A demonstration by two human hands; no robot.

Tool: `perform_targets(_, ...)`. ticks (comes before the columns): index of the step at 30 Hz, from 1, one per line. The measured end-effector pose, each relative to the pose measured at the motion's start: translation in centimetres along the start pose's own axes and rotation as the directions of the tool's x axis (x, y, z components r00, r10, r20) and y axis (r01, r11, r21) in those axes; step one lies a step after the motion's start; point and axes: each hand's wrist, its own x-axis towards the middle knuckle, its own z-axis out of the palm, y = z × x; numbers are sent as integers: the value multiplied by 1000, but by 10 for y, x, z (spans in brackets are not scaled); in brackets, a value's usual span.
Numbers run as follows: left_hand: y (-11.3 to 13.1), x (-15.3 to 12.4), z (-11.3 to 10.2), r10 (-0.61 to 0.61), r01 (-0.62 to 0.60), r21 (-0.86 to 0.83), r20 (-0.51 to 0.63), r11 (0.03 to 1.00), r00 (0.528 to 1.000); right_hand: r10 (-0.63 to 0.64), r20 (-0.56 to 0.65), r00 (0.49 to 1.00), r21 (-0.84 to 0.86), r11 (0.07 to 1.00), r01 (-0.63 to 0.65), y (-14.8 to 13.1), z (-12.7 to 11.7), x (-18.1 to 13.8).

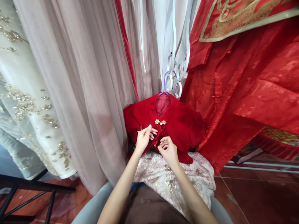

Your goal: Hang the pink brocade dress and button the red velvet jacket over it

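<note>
A red velvet jacket [179, 124] hangs in front of me on a purple hanger [165, 84]. Its collar shows a dark pink lining, and gold flower-shaped fasteners [160, 122] sit below the neck. My left hand [145, 137] is at the front opening, thumb up and fingers loosely stretched toward the jacket's edge, with nothing visible in them. To its right, my right hand [168, 150] has its fingers curled and pinched near the lower front. What the pinch holds, if anything, is too small to make out. A small gold and red fastener [155, 145] lies between the hands.
Pale embroidered fabric [196, 171] lies beneath the jacket, over my lap. Beige drapes [93, 93] and a white gown with gold trim [30, 102] hang left. Red satin garments [233, 81] hang right. A white metal stand [184, 46] rises behind; a black stool [46, 186] stands lower left.
</note>
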Motion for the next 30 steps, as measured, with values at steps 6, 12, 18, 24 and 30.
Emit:
perform_targets(6, -5, -8, -4, 30, -29, 4, -165, 1000, 986, -106, -37, 994, -89, 991, 103, -3, 16, 5)
perform_targets(12, -18, -13, -7, -22, 22, 22, 3, 1000, 1000, -66, -153, 986, 50, 996, 75, -10, 9, 1)
perform_targets(18, -11, -38, 2, 69, -85, 151, 109, 985, 992, -76, -332, 940, 83, 991, 109, -33, -32, -14)
perform_targets(24, -15, -63, 6, -152, 149, -215, 1, 965, 988, -246, 139, 959, 16, 969, 247, -52, -35, -18)
perform_targets(30, -33, -63, -1, -225, 174, -239, -205, 955, 953, -145, 61, 988, 37, 989, 143, -31, -2, -21)
